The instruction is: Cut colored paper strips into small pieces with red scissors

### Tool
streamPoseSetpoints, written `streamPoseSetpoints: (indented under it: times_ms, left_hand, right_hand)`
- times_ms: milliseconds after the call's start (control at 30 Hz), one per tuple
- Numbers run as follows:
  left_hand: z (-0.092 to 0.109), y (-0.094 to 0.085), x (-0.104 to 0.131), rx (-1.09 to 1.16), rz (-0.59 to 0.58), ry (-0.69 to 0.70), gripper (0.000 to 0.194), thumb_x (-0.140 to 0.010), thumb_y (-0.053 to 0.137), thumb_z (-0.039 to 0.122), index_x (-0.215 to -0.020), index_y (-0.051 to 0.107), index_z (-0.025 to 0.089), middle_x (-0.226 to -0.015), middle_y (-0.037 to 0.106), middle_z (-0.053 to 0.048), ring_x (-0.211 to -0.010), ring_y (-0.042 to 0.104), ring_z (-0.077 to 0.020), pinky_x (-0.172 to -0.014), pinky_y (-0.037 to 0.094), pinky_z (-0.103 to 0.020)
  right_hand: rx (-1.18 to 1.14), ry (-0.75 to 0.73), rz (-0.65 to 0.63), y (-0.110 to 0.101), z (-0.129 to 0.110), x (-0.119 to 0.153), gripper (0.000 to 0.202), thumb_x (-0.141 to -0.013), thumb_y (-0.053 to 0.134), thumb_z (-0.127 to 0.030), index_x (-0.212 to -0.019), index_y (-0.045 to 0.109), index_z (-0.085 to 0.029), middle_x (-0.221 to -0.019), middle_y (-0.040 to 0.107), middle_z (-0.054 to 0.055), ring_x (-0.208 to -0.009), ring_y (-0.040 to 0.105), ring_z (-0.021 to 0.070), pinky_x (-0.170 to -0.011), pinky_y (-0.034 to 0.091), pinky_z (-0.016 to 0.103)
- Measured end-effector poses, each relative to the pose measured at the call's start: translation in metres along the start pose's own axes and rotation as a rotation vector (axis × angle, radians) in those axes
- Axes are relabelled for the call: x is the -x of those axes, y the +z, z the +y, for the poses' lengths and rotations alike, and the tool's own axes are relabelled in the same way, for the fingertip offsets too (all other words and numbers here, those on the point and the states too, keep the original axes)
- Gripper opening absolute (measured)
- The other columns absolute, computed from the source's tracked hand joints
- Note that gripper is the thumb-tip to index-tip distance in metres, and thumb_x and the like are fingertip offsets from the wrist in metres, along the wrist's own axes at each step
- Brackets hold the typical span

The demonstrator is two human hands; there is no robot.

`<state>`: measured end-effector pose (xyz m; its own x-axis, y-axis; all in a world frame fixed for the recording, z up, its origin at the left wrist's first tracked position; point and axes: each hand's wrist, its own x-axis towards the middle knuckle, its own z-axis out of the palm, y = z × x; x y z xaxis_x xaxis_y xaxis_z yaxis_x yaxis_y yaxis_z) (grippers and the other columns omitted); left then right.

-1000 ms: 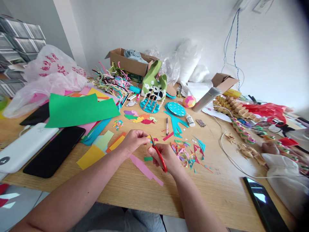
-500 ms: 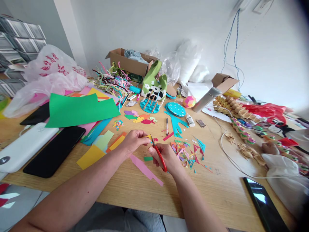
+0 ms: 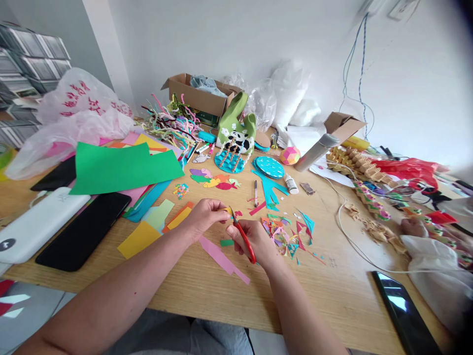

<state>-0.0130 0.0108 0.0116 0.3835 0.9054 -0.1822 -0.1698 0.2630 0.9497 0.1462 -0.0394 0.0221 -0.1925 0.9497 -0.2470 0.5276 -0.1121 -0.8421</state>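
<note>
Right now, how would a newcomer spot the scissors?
Over the wooden table, find the right hand beside the paper scraps. The scissors are in its grip, tips near the left hand. Unlike the flat scraps, they have red handles and narrow blades.

The scissors (image 3: 245,239) have red handles, and the paper piece (image 3: 225,210) beside their blades is yellow. Seen from these scissors, the large paper sheet (image 3: 125,170) at ten o'clock is green. The paper fish (image 3: 212,183) at eleven are purple, pink, green, orange, yellow and red. At twelve, the bag (image 3: 231,114) is green, with white flowers and a black-and-white panda. The faceted ball (image 3: 289,156) at one is pink and yellow.
</note>
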Motion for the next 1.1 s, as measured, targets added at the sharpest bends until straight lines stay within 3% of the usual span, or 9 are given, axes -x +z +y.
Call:
streamPoseSetpoints:
  times_ms: [467, 700, 867, 1100]
  left_hand:
    - [0.0013, 0.0006, 0.0003, 0.114, 0.006, -0.011, 0.013, -0.057, 0.072, 0.022, -0.061, 0.063, 0.013, -0.060, 0.061, -0.001, -0.059, 0.053, -0.0100, -0.058, 0.039, -0.023]
    - [0.0027, 0.0006, 0.0015, 0.259, -0.040, -0.048, 0.020, -0.065, 0.069, 0.031, -0.060, 0.062, 0.013, -0.060, 0.061, -0.003, -0.061, 0.057, -0.0132, -0.060, 0.043, -0.026]
    - [0.0004, 0.0005, 0.0005, 0.269, -0.125, -0.083, 0.017, -0.060, 0.074, 0.025, -0.060, 0.062, 0.012, -0.060, 0.062, -0.001, -0.057, 0.054, -0.0105, -0.058, 0.041, -0.024]
    - [0.0016, 0.0018, 0.0015, 0.233, -0.030, -0.083, 0.014, -0.055, 0.074, 0.019, -0.059, 0.062, 0.012, -0.058, 0.060, 0.001, -0.057, 0.053, -0.0093, -0.058, 0.038, -0.024]
  right_hand:
    - [-0.037, 0.014, -0.005, 0.0007, -0.0005, 0.0010, 0.045, -0.077, 0.062, -0.057, -0.060, 0.049, -0.018, -0.045, 0.056, 0.000, -0.037, 0.049, 0.0094, -0.035, 0.033, 0.017]
    - [-0.053, 0.030, 0.002, 0.0005, -0.0035, 0.0005, 0.047, -0.076, 0.061, -0.061, -0.060, 0.049, -0.018, -0.047, 0.056, -0.001, -0.037, 0.050, 0.0103, -0.035, 0.033, 0.018]
    - [-0.061, 0.020, 0.008, 0.0007, -0.0024, 0.0004, 0.048, -0.076, 0.061, -0.062, -0.061, 0.049, -0.018, -0.046, 0.056, 0.000, -0.037, 0.050, 0.0103, -0.035, 0.033, 0.018]
    - [-0.015, 0.007, 0.001, 0.0008, -0.0037, 0.0010, 0.047, -0.076, 0.062, -0.060, -0.060, 0.050, -0.017, -0.046, 0.056, 0.000, -0.038, 0.049, 0.0099, -0.037, 0.033, 0.018]
